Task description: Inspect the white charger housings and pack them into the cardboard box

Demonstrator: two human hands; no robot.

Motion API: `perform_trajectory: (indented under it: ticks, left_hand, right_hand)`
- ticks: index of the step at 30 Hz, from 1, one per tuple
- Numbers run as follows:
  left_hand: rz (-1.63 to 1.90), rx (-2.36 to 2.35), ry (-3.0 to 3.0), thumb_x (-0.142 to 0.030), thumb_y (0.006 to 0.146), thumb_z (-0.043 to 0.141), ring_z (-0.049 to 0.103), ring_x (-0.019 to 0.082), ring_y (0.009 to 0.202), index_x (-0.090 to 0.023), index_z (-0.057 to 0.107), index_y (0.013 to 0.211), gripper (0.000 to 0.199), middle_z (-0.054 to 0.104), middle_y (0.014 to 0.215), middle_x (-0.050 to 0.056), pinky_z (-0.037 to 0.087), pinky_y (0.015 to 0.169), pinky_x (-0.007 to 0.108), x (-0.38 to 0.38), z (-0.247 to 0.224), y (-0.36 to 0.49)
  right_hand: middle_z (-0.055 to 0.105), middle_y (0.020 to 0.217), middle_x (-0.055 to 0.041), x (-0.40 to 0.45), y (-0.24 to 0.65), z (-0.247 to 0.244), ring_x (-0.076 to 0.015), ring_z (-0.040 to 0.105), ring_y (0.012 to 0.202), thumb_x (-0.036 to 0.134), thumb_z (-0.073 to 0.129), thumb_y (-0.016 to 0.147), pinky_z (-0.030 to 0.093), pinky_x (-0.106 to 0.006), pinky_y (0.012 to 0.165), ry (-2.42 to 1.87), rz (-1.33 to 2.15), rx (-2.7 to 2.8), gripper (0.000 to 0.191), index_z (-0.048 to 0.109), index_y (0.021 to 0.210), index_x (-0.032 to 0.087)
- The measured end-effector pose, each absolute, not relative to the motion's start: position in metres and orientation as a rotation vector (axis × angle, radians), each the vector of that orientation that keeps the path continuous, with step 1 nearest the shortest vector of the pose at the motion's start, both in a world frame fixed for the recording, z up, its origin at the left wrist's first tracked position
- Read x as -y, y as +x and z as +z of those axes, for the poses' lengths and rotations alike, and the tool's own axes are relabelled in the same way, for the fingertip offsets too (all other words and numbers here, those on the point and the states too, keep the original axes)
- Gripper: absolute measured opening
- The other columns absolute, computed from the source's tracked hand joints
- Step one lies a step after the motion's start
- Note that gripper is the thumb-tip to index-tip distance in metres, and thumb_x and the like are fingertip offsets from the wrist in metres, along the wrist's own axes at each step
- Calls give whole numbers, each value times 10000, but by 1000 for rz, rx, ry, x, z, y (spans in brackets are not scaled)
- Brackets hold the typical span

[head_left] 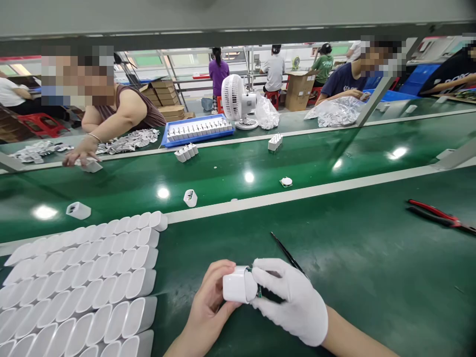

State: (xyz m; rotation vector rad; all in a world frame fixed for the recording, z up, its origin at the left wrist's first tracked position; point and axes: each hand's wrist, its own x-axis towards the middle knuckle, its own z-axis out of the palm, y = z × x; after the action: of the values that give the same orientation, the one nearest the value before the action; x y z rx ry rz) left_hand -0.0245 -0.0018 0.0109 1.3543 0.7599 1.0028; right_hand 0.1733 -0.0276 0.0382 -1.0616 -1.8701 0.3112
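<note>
My bare left hand (204,310) grips a white plastic housing (233,286) between thumb and fingers, its open end turned right. My right hand (297,303), in a white glove, pinches a small green circuit board (259,291) with a round white part (251,285) at the housing's mouth. How far the board sits inside is hidden. Just behind the gloved hand, black tweezers (284,249) lie on the green tabletop (364,267). To the left stand rows of white housings (143,258).
Red-handled pliers (439,214) lie at the right. Beyond a pale strip (260,197), the green belt (230,173) carries a loose housing (190,198), another housing (79,210) and a small round-topped board (286,182). Across it, a co-worker's hand (84,152) touches white pieces. A metal beam (238,20) crosses overhead.
</note>
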Motion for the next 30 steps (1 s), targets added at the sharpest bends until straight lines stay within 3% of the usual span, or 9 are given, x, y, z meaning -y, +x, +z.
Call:
perform_trajectory:
  ticks: [5,10,12,15,18,21,23,28,30]
  left_hand:
    - [955,-790,1267,-179,763,706,576,213,1001,-336,615,1114,395,465,1212,65,520,752,212,2,8,-27]
    - [849,-775,1221,-402,710,750,495,281,1146,-291,643,1135,452,542,1190,85,452,946,300,2,10,-27]
    - [783,-774,1258,-480,715,721,464,298,1172,-264,634,1171,512,557,1180,105,411,1000,348,2,11,-25]
    - [777,-832,1283,-474,781,655,401,304,1240,-265,625,1193,463,482,1320,105,359,1045,377,5,10,-21]
    - [866,-879,1153,-487,765,667,440,309,1219,-266,635,1171,463,415,1391,92,400,1006,356,8,6,-16]
    - [819,-815,991,-489,660,764,493,316,1178,-252,604,1205,615,523,1297,107,425,986,350,9,4,-12]
    - [774,-815,946,-424,635,802,518,308,1153,-234,630,1171,594,578,1237,104,431,981,339,7,6,-10]
    - [774,-927,826,-338,683,780,576,247,1054,-206,664,1130,480,656,1116,84,457,938,293,6,14,-6]
    - [766,-941,800,-334,664,795,621,202,894,-184,678,1107,482,695,976,78,503,818,246,7,15,-6]
  right_hand:
    - [634,955,-31,27,173,40,-165,623,837,155,709,672,514,-256,759,-1147,707,1742,362,680,1015,267]
    - [565,1171,-83,22,171,44,-223,570,1021,417,747,672,483,-343,835,-953,1602,1081,640,539,1252,245]
    - [598,1071,-63,19,168,48,-207,562,986,433,711,718,459,-320,836,-848,1803,1056,519,597,1165,195]
    - [614,893,-28,17,161,49,-168,558,857,398,686,749,442,-284,788,-798,1816,1022,308,661,919,142]
    - [642,851,-35,18,153,40,-177,578,808,353,758,666,452,-298,745,-958,1709,860,331,646,889,136]
    - [676,939,-70,22,145,26,-221,615,875,299,814,567,475,-344,780,-1141,1613,680,501,608,999,151]
    - [683,968,-82,23,142,18,-235,628,904,283,819,547,480,-367,817,-1211,1563,624,549,581,1025,159]
    - [678,947,-81,21,136,11,-220,639,872,338,769,613,494,-352,804,-1300,1501,697,474,546,993,163]
    - [676,913,-68,18,140,16,-210,642,825,366,740,638,503,-324,735,-1358,1521,803,442,543,980,167]
